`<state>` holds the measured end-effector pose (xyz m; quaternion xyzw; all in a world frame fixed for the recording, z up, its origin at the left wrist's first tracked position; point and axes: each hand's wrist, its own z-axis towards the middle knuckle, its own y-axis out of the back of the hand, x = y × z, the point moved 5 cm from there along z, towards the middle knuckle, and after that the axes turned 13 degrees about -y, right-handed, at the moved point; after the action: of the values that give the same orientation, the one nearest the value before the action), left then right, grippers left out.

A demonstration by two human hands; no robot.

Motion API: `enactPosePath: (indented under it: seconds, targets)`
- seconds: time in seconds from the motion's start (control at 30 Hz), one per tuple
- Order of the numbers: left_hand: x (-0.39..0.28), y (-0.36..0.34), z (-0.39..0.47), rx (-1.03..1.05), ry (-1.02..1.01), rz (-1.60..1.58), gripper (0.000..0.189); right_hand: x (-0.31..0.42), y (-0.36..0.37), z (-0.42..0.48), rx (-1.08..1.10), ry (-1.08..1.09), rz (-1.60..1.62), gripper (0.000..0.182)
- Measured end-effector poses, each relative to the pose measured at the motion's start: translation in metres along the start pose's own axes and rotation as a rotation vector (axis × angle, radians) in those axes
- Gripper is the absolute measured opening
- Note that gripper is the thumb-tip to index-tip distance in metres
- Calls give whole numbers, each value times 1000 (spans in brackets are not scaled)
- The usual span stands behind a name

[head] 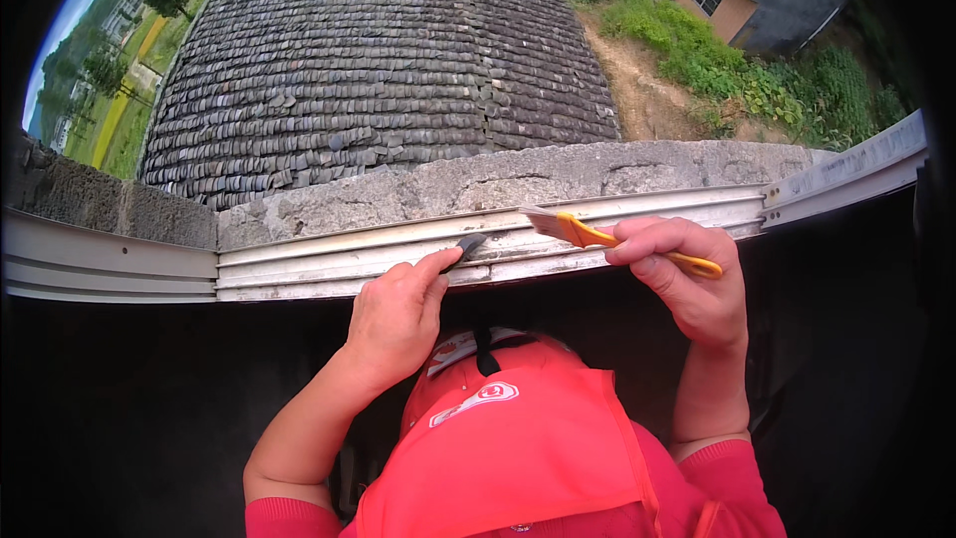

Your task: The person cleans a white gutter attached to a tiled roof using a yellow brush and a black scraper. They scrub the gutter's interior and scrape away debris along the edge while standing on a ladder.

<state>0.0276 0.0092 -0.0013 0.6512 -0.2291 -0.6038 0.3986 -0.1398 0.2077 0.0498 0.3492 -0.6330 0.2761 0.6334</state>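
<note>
My right hand [691, 276] grips the yellow plastic handle of a flat paintbrush [571, 228]. Its pale bristles point left, over the outer rails of a white metal window track [299, 265]; whether they touch it I cannot tell. In my left hand [396, 310] is a small black tool [469, 245], pinched under the fingers and resting at the track. Most of that tool is covered by the hand, so its kind is unclear. Dirt and dark specks mark the rails around both hands.
A rough concrete ledge [523, 172] runs just beyond the track. White frame uprights stand at left [112, 261] and right [844, 172]. Past the ledge lies a grey tiled roof [358, 67] on a lower level. A red apron [515, 456] covers my front.
</note>
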Motion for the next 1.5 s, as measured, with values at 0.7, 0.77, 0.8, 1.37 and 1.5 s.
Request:
enactPosePath:
  seconds: [0.7, 0.77, 0.8, 1.37, 1.5]
  targets:
    - [129, 59, -40, -929, 36, 184, 31, 23, -127, 71, 514, 270, -479, 16]
    - [131, 58, -36, -957, 82, 135, 31, 6, -160, 91, 539, 278, -450, 15]
    - [132, 60, -37, -955, 99, 136, 31, 1, -172, 98, 566, 287, -430, 15]
    - [145, 59, -52, -1214, 251, -211, 33, -13, -197, 140, 484, -144, -525, 26]
    - [150, 63, -60, -1338, 104, 14, 33, 36, -188, 136, 608, -116, -730, 20]
